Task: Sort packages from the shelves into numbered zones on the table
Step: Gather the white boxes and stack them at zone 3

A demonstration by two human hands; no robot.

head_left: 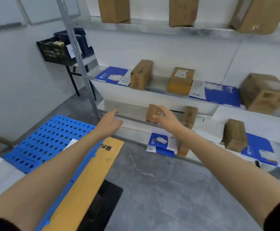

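Observation:
Both my arms stretch toward a metal shelf rack (129, 118). My left hand (110, 121) hovers at the front edge of a lower shelf, fingers relaxed and holding nothing. My right hand (166, 118) is spread open just in front of a small brown cardboard box (151, 112) on that shelf; whether it touches the box is unclear. More brown boxes (141, 75) (180, 80) and blue-and-white mailer envelopes (113, 75) (219, 94) lie on the shelf above. A blue mailer (160, 144) sits on the lowest shelf under my right wrist.
A blue perforated plastic panel (52, 139) and a long yellow cardboard box (89, 177) lie low on the left. A black crate (56, 50) stands on a small table by the wall. Large boxes (114, 10) fill the top shelf. Grey floor (160, 189) spreads below.

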